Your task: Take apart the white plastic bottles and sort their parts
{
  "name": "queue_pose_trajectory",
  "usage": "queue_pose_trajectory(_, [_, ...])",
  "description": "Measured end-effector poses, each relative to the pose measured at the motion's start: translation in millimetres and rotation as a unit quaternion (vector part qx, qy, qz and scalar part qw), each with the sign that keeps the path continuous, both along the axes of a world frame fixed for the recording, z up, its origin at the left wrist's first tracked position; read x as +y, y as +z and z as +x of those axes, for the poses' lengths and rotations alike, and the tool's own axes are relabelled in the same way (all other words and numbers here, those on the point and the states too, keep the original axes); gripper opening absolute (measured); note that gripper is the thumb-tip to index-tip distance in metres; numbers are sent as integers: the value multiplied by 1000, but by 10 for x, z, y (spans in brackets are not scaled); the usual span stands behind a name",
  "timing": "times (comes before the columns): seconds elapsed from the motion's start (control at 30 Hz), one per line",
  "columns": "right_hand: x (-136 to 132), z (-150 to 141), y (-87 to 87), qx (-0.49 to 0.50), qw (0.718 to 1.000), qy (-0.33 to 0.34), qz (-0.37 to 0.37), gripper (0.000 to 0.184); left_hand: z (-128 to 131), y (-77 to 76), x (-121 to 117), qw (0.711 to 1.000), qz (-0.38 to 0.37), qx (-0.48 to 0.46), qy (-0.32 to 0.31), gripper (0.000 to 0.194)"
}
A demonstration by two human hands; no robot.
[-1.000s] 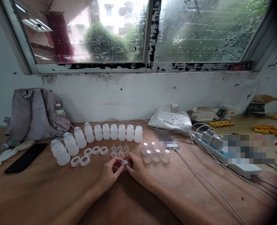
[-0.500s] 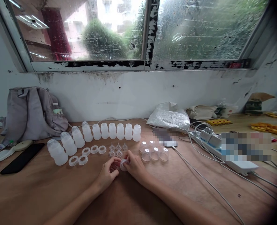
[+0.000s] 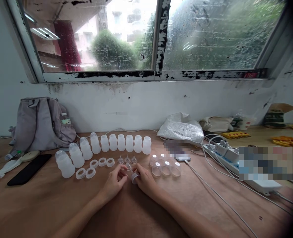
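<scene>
My right hand [image 3: 143, 178] grips a translucent bottle collar ring [image 3: 134, 178] tilted on its side, low over the table. Just left of it, my left hand [image 3: 116, 180] has its fingers curved and its thumb apart from them. The left fingertips reach beside a clear bottle nipple [image 3: 128, 167] and cover part of the front nipple row. Behind stand more clear nipples [image 3: 127, 160] with their tips up. Several loose white collar rings [image 3: 90, 172] lie to the left of my left hand. On the right, several clear caps [image 3: 165, 169] with white dots sit near my right hand.
A curved row of frosted bottles [image 3: 121, 143] stands behind; those on the left wear clear caps. A black phone [image 3: 29, 169] and grey backpack [image 3: 41, 124] are left. At right are a silver packet [image 3: 181, 127], a charging cable [image 3: 216, 192] and a power strip [image 3: 258, 181].
Both hands held the collar ring; now it is in my right hand alone and turned onto its side. My left hand has come away from it toward the nipples. The view has tilted slightly.
</scene>
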State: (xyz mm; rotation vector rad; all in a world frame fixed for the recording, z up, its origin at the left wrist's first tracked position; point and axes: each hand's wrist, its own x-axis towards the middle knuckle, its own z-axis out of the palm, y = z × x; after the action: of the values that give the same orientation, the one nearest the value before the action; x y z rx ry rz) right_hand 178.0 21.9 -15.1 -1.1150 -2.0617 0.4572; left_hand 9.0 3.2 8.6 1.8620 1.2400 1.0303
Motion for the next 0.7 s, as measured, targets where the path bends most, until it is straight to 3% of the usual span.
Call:
queue_pose_trajectory(0.1, [12,8,-24,20,1000,2,15,28,-239,186,346,985,64,107,120,35])
queue_pose_trajectory(0.2, [6,9,-38,30,999,-6,30,27,-514,354,732,939,104,247,216,48])
queue_pose_trajectory(0.27, [-5,11,-40,31,999,-14,29,26,-648,403,927,897,150,313,275,49])
queue_pose_trajectory(0.37, [-27,16,-27,35,999,-19,15,24,-739,361,1087,853,213,362,310,41])
queue_pose_trajectory(0.43, [-43,17,-8,37,999,-26,7,23,-744,283,1122,844,244,359,316,31])
queue_pose_trajectory(0.53, [-59,12,16,44,998,-34,5,21,-704,165,1075,854,292,301,309,14])
queue_pose_trajectory(0.7, [-65,6,13,95,995,-20,-24,36,-535,119,689,885,334,110,305,9])
